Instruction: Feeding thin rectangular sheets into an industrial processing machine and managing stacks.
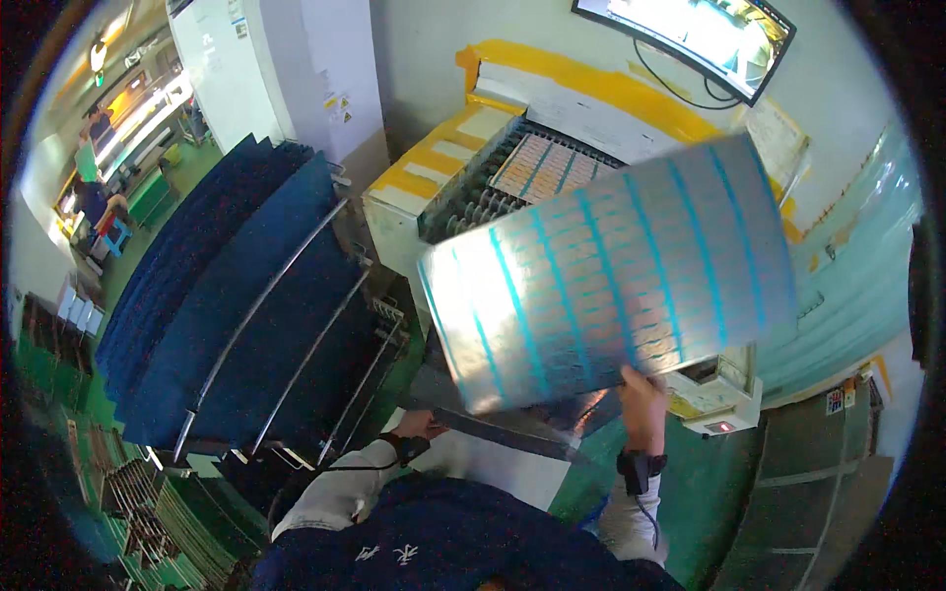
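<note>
Panel (611, 276), a shiny sheet with teal stripes, is held up over the conveyor (512, 172), pinched at its lower edge by the right hand (641, 394). Left hand (419, 426) touches a dark sheet (512, 433) below; its grip is unclear. Lifting step, seemingly; the next move needs steady support.

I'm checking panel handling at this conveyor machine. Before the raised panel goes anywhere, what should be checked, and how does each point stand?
1. Right hand grips the silvery panel at its lower edge: ok.
2. Left hand supporting the panel: not ok, it is low, near a dark sheet.
3. Panel flat, unbent: cannot tell, fisheye bends edges.
4. Conveyor rollers free: not ok, a copper-coloured panel lies there.
5. Blue rack at left, apart from the panel: ok.
</note>
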Available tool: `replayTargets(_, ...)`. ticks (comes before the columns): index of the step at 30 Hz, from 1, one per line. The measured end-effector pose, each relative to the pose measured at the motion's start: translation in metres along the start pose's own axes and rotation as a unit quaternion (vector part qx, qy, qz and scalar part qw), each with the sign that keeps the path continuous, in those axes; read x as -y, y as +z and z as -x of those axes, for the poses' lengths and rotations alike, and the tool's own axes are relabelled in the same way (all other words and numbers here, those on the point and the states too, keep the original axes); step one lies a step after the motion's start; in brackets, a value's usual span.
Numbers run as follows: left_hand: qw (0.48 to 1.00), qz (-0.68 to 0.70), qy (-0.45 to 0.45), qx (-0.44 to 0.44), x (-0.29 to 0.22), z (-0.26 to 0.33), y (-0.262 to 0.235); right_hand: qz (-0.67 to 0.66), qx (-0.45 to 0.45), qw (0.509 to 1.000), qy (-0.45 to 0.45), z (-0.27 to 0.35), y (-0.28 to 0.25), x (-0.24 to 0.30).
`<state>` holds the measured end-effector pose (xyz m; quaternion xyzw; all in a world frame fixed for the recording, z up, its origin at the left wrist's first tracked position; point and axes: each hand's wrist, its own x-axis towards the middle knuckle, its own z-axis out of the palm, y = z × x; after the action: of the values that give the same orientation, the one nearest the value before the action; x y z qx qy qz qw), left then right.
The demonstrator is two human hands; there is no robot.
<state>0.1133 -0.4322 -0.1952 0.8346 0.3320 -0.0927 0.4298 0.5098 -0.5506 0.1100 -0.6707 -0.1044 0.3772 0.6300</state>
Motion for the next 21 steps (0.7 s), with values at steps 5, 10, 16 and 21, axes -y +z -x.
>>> replayTargets(5, 0.998, 0.038, -0.006, -0.041, 0.012, 0.014, 0.002, -0.199, 0.085, 0.975, 0.048, -0.009, 0.036, -0.037)
replayTargets(10, 0.997, -0.070, -0.017, -0.018, -0.021, 0.027, -0.015, -0.306, 0.077, 0.944, 0.091, -0.028, 0.063, -0.064)
replayTargets(16, 0.870, 0.443, -0.205, 0.063, -0.036, 0.019, -0.034, -0.379, 0.069, 0.919, 0.086, -0.067, 0.059, -0.113)
replayTargets(21, 0.957, 0.276, -0.090, 0.000, -0.018, 0.021, -0.021, -0.309, 0.084, 0.940, 0.118, -0.064, 0.076, -0.086)
